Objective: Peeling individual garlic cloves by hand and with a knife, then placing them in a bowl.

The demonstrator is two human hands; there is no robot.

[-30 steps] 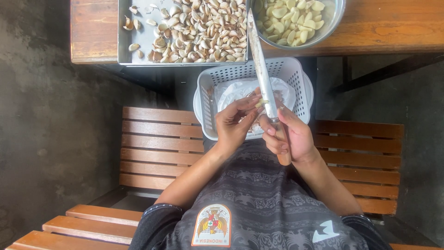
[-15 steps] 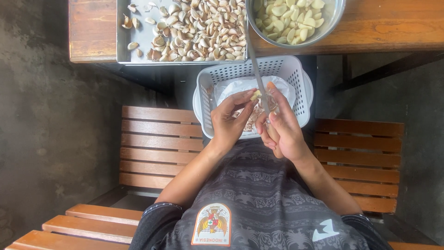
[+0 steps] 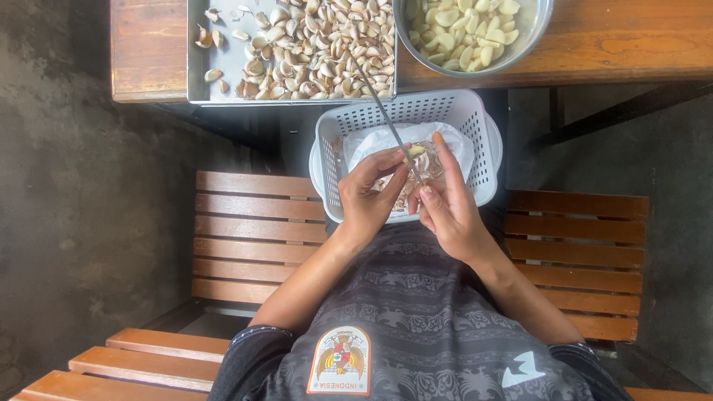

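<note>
- Peeling was mid-clove: left hand (image 3: 369,194) pinched a pale clove (image 3: 415,151) at its fingertips, over the basket (image 3: 332,141).
- Right hand (image 3: 448,202) was closed around a knife (image 3: 386,117); handle hidden in the fist, thin blade ran up and left past the clove, tip reaching over the tray (image 3: 194,52).
- Blade sat against or just beside the clove; contact point was too small to tell.
- Clove looked mostly bare, yellowish; couldn't tell whether any skin was left on it.
- Done so far, judging by the piles: bowl (image 3: 536,31) on the table (image 3: 631,44) held a good heap of peeled cloves, well short of the rim.
- Left to do: tray was crowded with unpeeled cloves on its right side, sparse and bare metal at the left. Unpeeled pile looked clearly bigger than the peeled one.
- Basket carried a white liner (image 3: 371,139) with skins collected under the hands; waste amount mostly hidden by the hands.
- My read: under halfway, with this clove near finished and not yet dropped in the bowl.
- Person sat on a slatted bench (image 3: 252,230), basket on the lap, tray and bowl side by side on the table just ahead.
</note>
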